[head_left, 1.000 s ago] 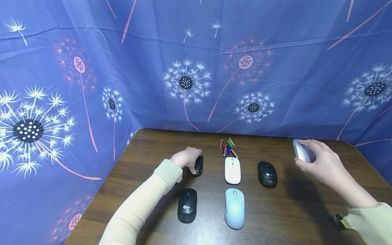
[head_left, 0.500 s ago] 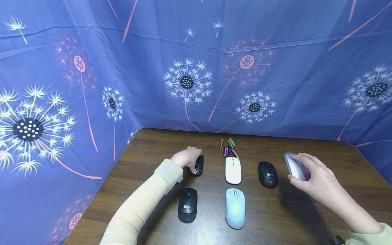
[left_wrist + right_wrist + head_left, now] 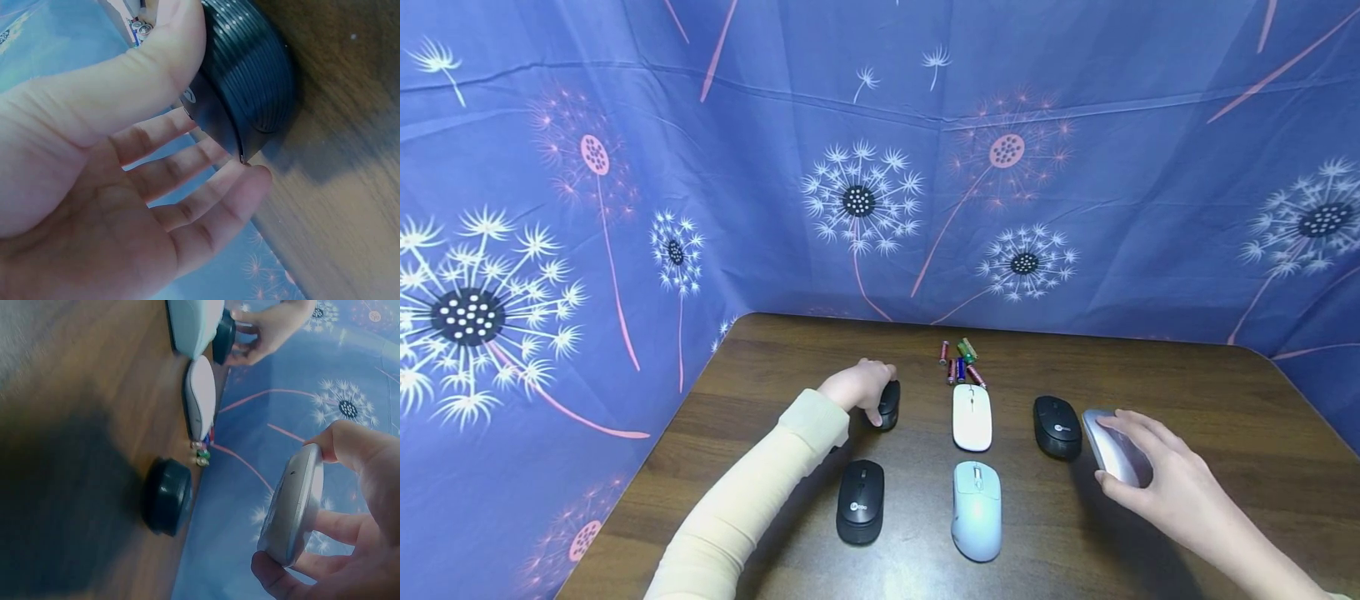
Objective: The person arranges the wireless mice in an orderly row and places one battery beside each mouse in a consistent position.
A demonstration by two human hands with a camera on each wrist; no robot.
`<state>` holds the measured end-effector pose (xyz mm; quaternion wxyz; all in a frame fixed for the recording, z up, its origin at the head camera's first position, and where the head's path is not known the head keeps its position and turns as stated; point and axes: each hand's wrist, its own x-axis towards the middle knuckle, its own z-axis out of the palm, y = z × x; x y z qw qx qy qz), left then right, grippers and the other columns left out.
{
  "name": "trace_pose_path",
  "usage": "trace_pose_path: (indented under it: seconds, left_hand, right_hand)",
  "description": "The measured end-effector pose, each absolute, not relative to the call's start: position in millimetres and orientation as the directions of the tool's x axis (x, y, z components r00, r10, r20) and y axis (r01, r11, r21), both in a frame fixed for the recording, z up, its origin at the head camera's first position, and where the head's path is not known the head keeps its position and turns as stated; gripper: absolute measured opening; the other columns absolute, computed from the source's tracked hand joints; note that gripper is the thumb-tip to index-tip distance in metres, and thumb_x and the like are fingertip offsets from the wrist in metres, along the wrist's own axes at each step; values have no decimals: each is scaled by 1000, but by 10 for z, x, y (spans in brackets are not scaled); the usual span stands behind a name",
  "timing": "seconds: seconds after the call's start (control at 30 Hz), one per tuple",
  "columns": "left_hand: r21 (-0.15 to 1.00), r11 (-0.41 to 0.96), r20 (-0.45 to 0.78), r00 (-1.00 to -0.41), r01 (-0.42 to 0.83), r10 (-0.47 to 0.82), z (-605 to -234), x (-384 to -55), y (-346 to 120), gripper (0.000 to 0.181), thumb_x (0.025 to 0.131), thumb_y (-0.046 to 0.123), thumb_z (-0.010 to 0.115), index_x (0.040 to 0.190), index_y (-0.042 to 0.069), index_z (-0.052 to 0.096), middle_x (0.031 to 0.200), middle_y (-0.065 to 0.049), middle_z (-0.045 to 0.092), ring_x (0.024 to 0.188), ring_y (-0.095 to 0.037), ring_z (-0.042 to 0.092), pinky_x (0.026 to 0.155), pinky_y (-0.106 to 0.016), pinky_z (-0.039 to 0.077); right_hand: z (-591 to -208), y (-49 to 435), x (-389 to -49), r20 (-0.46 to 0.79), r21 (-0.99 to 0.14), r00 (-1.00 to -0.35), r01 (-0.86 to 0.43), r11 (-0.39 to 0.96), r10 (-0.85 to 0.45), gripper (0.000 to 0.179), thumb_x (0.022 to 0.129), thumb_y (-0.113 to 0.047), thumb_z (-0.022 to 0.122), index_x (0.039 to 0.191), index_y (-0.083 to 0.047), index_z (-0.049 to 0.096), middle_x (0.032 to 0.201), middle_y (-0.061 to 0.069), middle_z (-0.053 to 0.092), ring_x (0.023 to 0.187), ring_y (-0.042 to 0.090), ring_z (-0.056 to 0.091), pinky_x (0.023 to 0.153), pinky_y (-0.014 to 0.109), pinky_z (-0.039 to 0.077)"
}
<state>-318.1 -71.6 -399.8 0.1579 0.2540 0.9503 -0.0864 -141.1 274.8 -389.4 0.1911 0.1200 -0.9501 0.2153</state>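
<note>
My left hand grips a black mouse at the left of the table, thumb on one side and fingers on the other. The left wrist view shows this mouse's ribbed side close to the wood. On the right, my right hand holds a silver-grey mouse by its edges, tilted and raised over the table; in the right wrist view a gap separates it from the tabletop. Another black mouse lies just left of it.
Mid-table lie a white mouse and a pale blue mouse. A black mouse sits in front of the left hand. Several small batteries are scattered behind the white mouse. A blue dandelion-print cloth hangs behind the wooden table.
My right hand has carried the silver-grey mouse left and toward the near side, closer to the black mouse on the right. The left hand stays put on its mouse.
</note>
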Motion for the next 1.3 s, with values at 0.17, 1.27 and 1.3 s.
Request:
trace_pose_path:
  seconds: [0.17, 1.27, 1.3]
  left_hand:
    - [-70, 862, -339, -825, 502, 452, -3993, -3182, -707, 77, 65, 31, 87, 130, 11, 50, 124, -5, 58, 117, -21, 51, 103, -33, 35]
    - [-24, 889, -354, -835, 458, 421, -3975, -3152, -713, 80, 66, 28, 87, 133, 12, 48, 128, -7, 55, 120, -27, 47, 101, -33, 39]
    - [-25, 888, -354, -835, 458, 421, -3975, -3152, -713, 80, 66, 28, 87, 133, 12, 48, 128, -7, 55, 120, -27, 47, 101, -33, 40]
  right_hand:
    - [-3978, 2705, -1338, 409, -361, -899, -314, 878, -154, 66, 61, -19, 84, 122, -14, 58, 126, 22, 51, 93, 43, 56, 53, 28, 43]
    - [-4481, 2499, -1258, 335, -395, -929, -290, 872, -157, 61, 60, -20, 83, 116, -11, 61, 122, 22, 54, 98, 43, 54, 64, 52, 48]
    - [-4494, 2497, -1258, 335, -390, -929, -290, 874, -159, 60, 60, -20, 84, 115, -11, 62, 122, 22, 55, 97, 43, 55, 65, 52, 48]
